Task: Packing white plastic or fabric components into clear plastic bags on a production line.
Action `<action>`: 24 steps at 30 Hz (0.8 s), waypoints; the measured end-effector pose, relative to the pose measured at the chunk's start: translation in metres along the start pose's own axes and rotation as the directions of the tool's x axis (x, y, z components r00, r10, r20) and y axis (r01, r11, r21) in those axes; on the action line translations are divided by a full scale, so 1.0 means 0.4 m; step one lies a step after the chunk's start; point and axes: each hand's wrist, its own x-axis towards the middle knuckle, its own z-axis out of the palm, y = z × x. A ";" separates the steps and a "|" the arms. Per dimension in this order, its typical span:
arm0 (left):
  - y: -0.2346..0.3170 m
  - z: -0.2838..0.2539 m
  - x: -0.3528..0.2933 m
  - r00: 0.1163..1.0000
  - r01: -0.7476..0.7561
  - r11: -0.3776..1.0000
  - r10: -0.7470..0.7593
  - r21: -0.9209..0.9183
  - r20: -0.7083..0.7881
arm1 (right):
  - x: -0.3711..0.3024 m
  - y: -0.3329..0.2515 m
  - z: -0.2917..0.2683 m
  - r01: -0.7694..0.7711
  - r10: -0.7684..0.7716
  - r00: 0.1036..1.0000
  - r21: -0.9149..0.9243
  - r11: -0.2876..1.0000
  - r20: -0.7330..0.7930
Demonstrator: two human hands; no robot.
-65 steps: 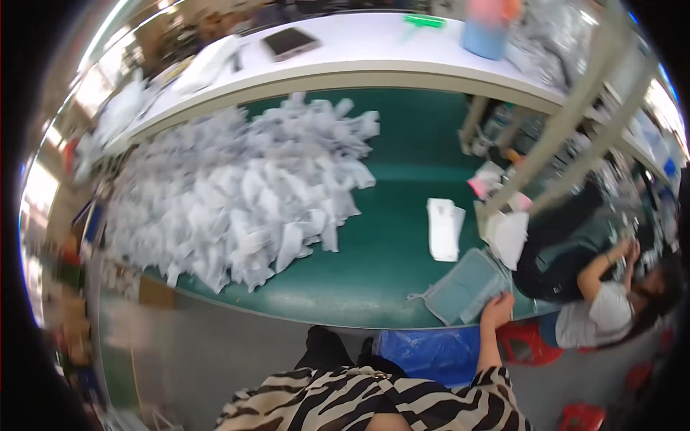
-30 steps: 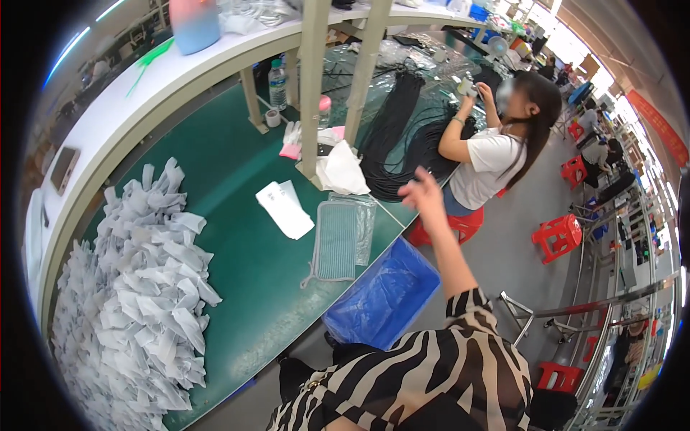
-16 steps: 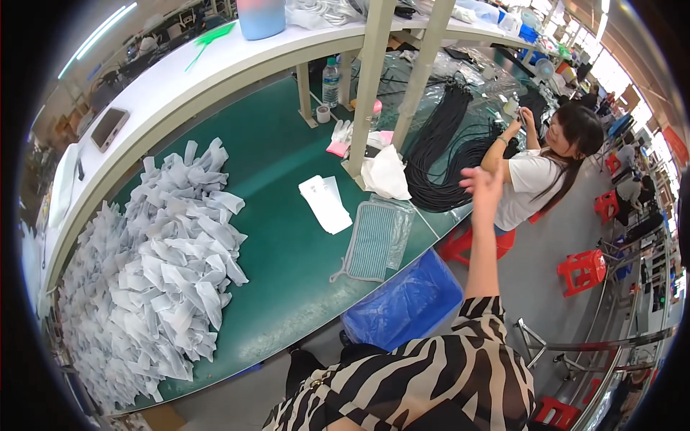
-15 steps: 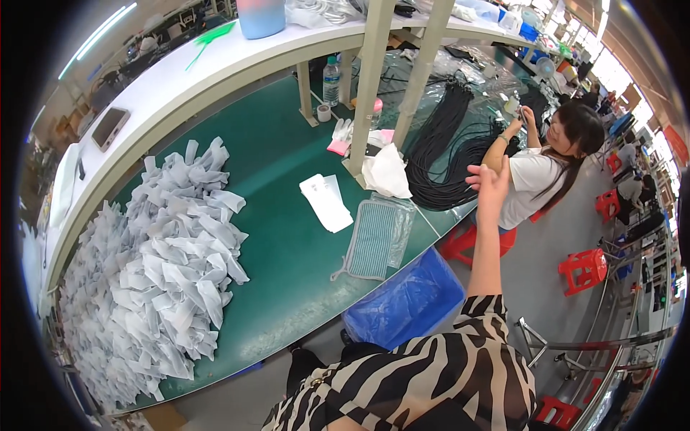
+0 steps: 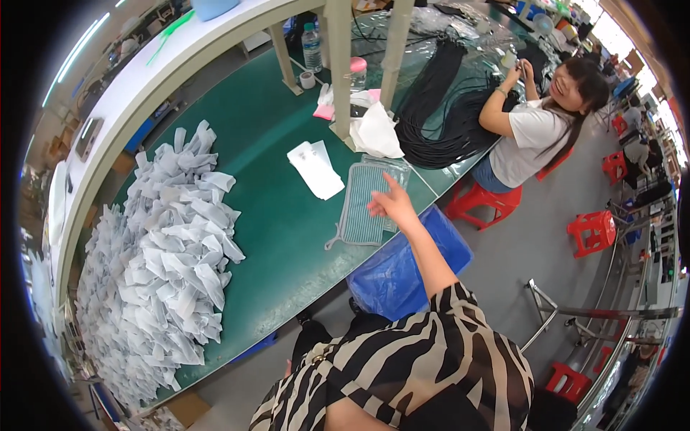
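Our right hand [image 5: 392, 205] over the grey mesh pouch [image 5: 365, 203], fingers spread, gripping nothing, pouch lying flat on the green table [image 5: 280, 237], long axis running away from us

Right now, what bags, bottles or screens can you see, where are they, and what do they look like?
Pile of small packets: left on the green table, pale grey, crinkly.
Flat white packet: mid-table, oblong.
Grey mesh pouch: table's near edge, just left of the right hand, rectangular.
Blue bag-lined bin: floor below the table.
Water bottle: far side, clear, blue label.
Dark flat screen: white shelf, left.
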 end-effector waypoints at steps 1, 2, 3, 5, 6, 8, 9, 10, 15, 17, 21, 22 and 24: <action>0.008 -0.008 0.002 1.000 -0.002 1.000 0.002 0.006 0.007 | 0.028 -0.019 0.001 0.053 -0.053 0.998 -0.022 0.998 -0.015; 0.013 -0.012 0.000 1.000 -0.004 1.000 0.004 0.011 0.015 | 0.059 -0.036 -0.001 0.059 -0.060 0.997 -0.024 0.998 -0.037; 0.016 -0.014 0.005 1.000 -0.009 1.000 0.009 0.016 0.022 | 0.092 -0.056 -0.008 0.067 -0.069 0.996 -0.028 0.997 -0.062; 0.033 -0.014 0.016 0.999 -0.022 0.999 0.021 0.025 0.043 | 0.165 -0.073 -0.033 0.058 -0.062 0.992 -0.038 0.998 -0.110; 0.035 -0.015 0.020 0.999 -0.024 1.000 0.023 0.018 0.042 | 0.191 -0.077 -0.029 0.056 -0.062 0.989 -0.049 0.997 -0.131; 0.039 -0.015 0.032 0.999 -0.031 1.000 0.030 0.005 0.041 | 0.205 -0.075 -0.017 0.054 -0.068 0.981 -0.078 0.995 -0.181; 0.041 -0.013 0.038 0.999 -0.035 0.999 0.035 -0.002 0.042 | 0.210 -0.074 -0.014 0.047 -0.071 0.970 -0.107 0.993 -0.234; 0.043 -0.011 0.044 0.998 -0.039 0.999 0.039 -0.009 0.043 | 0.215 -0.070 -0.014 0.037 -0.075 0.955 -0.135 0.990 -0.286; 0.076 -0.014 0.082 0.996 -0.062 0.998 0.063 -0.022 0.063 | 0.285 -0.026 -0.062 -0.051 -0.027 0.911 -0.176 0.983 -0.411; 0.066 0.000 0.092 0.995 -0.054 0.998 0.056 -0.032 0.085 | 0.305 -0.009 -0.031 0.003 -0.126 0.938 -0.355 0.935 -0.323; 0.056 0.022 0.107 0.991 -0.048 0.998 0.052 -0.031 0.127 | 0.313 -0.020 0.002 0.024 -0.173 0.927 -0.406 0.913 -0.334; 0.054 0.022 0.110 0.990 -0.047 0.998 0.051 -0.036 0.128 | 0.314 -0.026 0.012 0.033 -0.183 0.918 -0.393 0.919 -0.351; 0.055 0.012 0.117 0.992 -0.049 0.997 0.055 -0.057 0.116 | 0.313 -0.028 0.014 0.031 -0.175 0.932 -0.412 0.911 -0.317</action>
